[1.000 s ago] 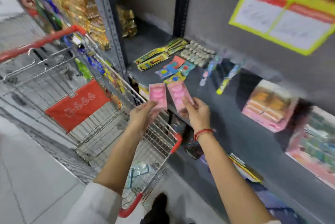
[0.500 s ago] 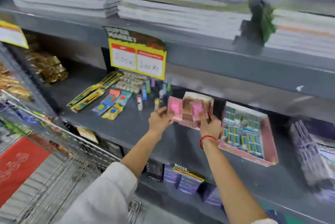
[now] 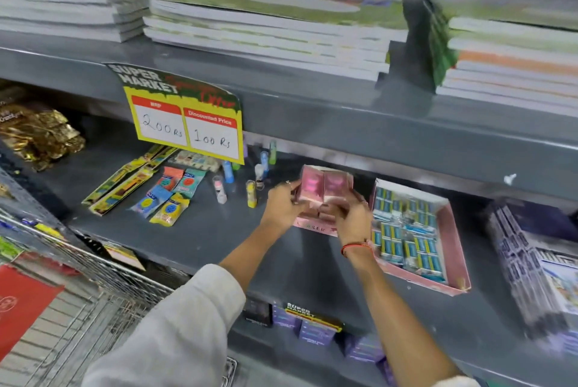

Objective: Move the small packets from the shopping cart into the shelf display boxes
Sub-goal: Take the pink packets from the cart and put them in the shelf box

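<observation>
Two small pink packets stand side by side over a pink display box (image 3: 312, 225) on the grey shelf. My left hand (image 3: 283, 203) grips the left pink packet (image 3: 309, 184) at its lower edge. The right pink packet (image 3: 337, 184) is held from below by my right hand (image 3: 352, 214), which wears a red thread at the wrist. Both hands cover most of the box's inside. A second pink display box (image 3: 453, 230), filled with blue packets, sits just to the right. The wire shopping cart (image 3: 93, 280) is at the lower left.
A yellow price sign (image 3: 187, 123) hangs from the shelf above. Flat colourful packets (image 3: 169, 195) and small upright tubes (image 3: 251, 197) lie left of my hands. Stacked notebooks (image 3: 266, 36) fill the upper shelf. Purple packs (image 3: 531, 261) stand at the right; gold bags (image 3: 37, 133) at the left.
Both hands carried the two pink packets from above the cart up to the shelf and lowered them close together into the pink display box.
</observation>
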Demonstrator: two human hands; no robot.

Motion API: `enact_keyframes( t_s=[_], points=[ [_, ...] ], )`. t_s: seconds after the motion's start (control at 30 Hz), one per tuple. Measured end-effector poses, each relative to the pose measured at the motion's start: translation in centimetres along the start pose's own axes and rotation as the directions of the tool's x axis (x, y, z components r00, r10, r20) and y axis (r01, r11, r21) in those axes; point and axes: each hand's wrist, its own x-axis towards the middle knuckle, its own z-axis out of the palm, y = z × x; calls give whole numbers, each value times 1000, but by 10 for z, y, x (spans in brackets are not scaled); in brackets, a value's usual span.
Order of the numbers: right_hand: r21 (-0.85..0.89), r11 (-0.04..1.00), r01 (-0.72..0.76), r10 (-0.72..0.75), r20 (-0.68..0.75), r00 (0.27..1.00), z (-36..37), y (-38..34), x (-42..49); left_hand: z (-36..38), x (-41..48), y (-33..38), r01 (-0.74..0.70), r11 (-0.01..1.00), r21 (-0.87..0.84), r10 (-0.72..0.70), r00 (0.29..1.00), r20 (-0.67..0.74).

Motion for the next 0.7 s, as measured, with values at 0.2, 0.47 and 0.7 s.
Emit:
enact_keyframes(
  t_s=[0.2,0.47,0.7],
  points=[
    [-217,976,9,-12,-8,1000,2,8,8,-7,17,-7,6,945,326,-21,999,43],
    [-302,953,31,-61,-92,994,7,0,0,-7,13,-14,-26,939,342,15,999,36],
    [-162,938,306,-332,-165,929,39,-59,-31,-57,-22,-32,-58,950,306,108,983,-150]
  ],
)
